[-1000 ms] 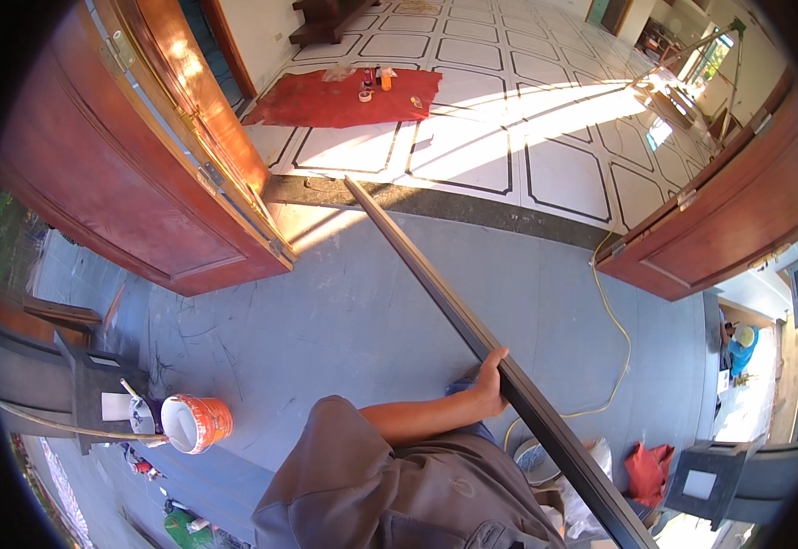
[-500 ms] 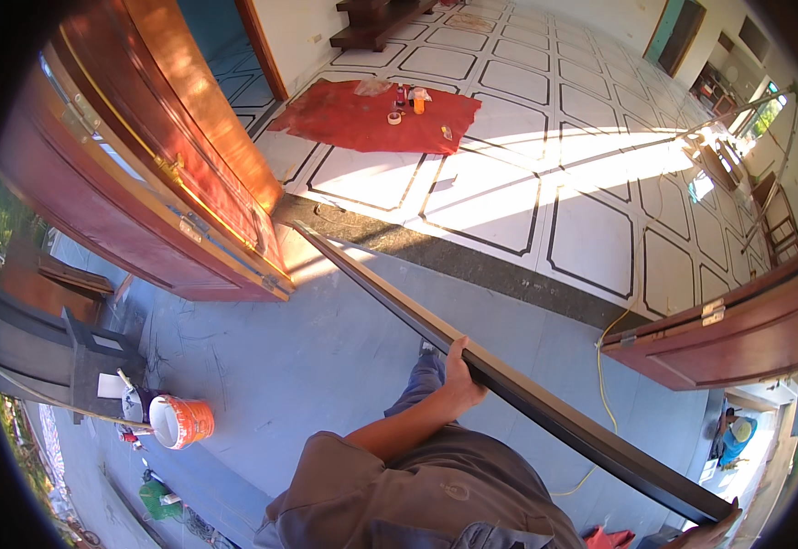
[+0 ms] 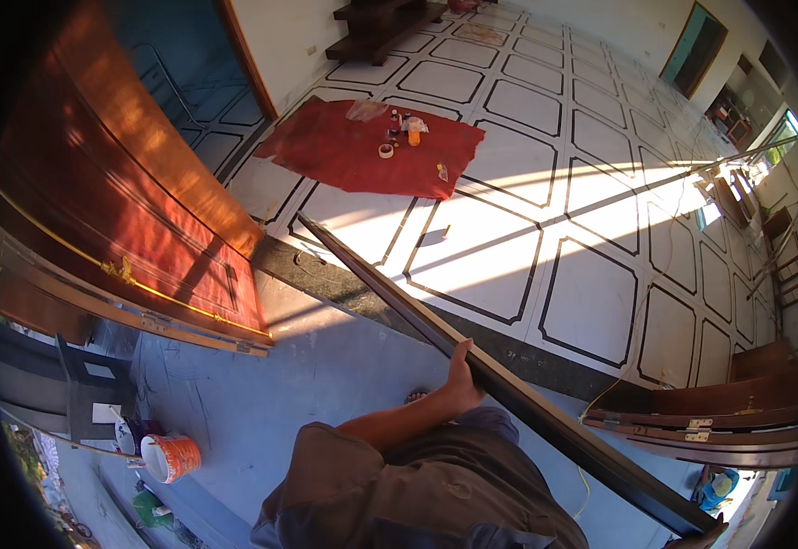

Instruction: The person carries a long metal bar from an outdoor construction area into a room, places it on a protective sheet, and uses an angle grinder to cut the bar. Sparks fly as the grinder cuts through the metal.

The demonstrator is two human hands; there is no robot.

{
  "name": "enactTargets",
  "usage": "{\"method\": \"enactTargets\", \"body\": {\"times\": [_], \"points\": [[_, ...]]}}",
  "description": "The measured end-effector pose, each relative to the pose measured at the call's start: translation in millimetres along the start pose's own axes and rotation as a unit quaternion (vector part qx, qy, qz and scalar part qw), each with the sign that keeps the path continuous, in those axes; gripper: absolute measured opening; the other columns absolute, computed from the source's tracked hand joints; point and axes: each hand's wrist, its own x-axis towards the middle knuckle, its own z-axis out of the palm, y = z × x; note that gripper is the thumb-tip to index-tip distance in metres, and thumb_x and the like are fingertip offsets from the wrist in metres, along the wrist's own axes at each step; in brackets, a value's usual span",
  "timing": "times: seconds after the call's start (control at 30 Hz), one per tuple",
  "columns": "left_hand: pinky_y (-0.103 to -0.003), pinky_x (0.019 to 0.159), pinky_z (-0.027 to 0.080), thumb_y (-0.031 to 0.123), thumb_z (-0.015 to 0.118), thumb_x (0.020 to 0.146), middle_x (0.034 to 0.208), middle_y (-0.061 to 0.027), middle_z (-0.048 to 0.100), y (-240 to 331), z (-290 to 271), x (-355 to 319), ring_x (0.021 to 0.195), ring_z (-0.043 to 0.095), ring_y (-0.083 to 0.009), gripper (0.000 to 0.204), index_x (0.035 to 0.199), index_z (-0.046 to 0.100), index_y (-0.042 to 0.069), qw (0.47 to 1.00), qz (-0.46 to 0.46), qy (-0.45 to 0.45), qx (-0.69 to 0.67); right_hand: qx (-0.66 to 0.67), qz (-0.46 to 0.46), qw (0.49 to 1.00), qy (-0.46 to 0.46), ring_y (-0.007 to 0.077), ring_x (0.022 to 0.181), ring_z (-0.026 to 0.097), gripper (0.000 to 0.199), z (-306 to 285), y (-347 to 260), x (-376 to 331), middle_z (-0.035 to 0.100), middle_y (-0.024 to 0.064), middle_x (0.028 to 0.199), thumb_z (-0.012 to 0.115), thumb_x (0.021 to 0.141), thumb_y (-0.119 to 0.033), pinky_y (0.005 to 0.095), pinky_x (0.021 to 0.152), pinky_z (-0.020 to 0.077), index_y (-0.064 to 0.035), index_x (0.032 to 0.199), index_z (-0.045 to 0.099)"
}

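Observation:
A long, straight dark bar [image 3: 555, 421] with a lighter tan edge slants across the view, from the tiled floor at upper left to the lower right corner. Partway along it, my left hand [image 3: 460, 384] is closed around the bar with the thumb over its upper edge. My right hand [image 3: 708, 533] holds the near end at the lower right; part of that hand lies in the dark rim. Beyond the doorway, the bar's far tip appears over the tiles near a red cloth [image 3: 326, 146].
A red wooden door [image 3: 143, 210] stands open at left, another door leaf [image 3: 747, 412] at right. On the cloth are a tape roll [image 3: 385, 151] and an orange bottle [image 3: 414, 137]. An orange-and-white bucket [image 3: 175, 457] sits lower left. A yellow cord [image 3: 586, 494] crosses the floor. Another person [image 3: 716, 488] is at right.
I have moved closer to the doorway with the bar, and its far tip now shows over the white tiles. Both hands keep their hold. The doors and bucket have shifted in view.

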Motion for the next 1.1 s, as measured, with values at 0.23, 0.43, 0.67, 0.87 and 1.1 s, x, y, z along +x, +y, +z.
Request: {"method": "enactTargets", "body": {"times": [0.23,0.43,0.67,0.87,1.1], "points": [[-0.062,0.108,0.051,0.050,0.064,0.096,0.125,-0.0223,0.062,14.8,100.6,102.0,0.115,0.064,-0.0460,0.063,0.134,0.052,0.002,0.999,0.003,0.003,-0.051,0.227,0.072,0.969,-0.064,0.0349,0.092,0.071,0.050,215.2,-71.0,36.3,0.077,0.0198,0.108,0.062,0.100,-0.057,0.0639,0.095,0.0440,-0.0134,0.118,0.079],[-0.060,0.108,0.048,0.054,0.068,0.092,0.124,-0.0187,0.062,-4.2,164.4,223.7,0.118,0.060,-0.0402,0.060,0.129,0.058,0.008,0.997,0.043,0.048,-0.044,0.134,0.013,0.985,-0.109,0.0270,0.071,0.066,0.039,396.3,-177.8,125.7,0.073,0.0142,0.085,0.059,0.109,-0.035,0.0424,0.067,0.0518,-0.0014,0.096,0.075],[-0.061,0.114,0.042,0.054,0.063,0.094,0.131,-0.0197,0.060,-16.4,241.5,273.8,0.126,0.056,-0.0400,0.066,0.140,0.056,0.007,0.991,0.070,0.061,-0.099,0.348,0.037,0.930,-0.115,0.0217,0.081,0.070,0.042,571.8,-203.2,186.7,0.076,0.0122,0.090,0.060,0.110,-0.036,0.0407,0.073,0.0556,-0.0004,0.095,0.077],[-0.061,0.113,0.043,0.052,0.061,0.095,0.131,-0.0205,0.060,2.0,256.9,359.7,0.122,0.059,-0.0396,0.066,0.141,0.055,0.004,0.979,0.106,0.113,-0.132,0.194,-0.187,0.953,-0.136,0.0246,0.091,0.074,0.033,679.6,-216.1,204.1,0.077,0.0124,0.101,0.058,0.112,-0.028,0.0415,0.079,0.0605,-0.0014,0.122,0.075],[-0.061,0.103,0.052,0.051,0.062,0.096,0.121,-0.0222,0.065,60.1,331.4,466.4,0.108,0.065,-0.0404,0.066,0.139,0.053,0.002,0.983,0.098,0.123,-0.091,0.182,-0.082,0.960,-0.195,0.0274,0.101,0.074,0.038,807.7,-240.1,202.7,0.075,0.0142,0.117,0.056,0.112,-0.032,0.0439,0.085,0.0609,-0.0042,0.134,0.070]]}}
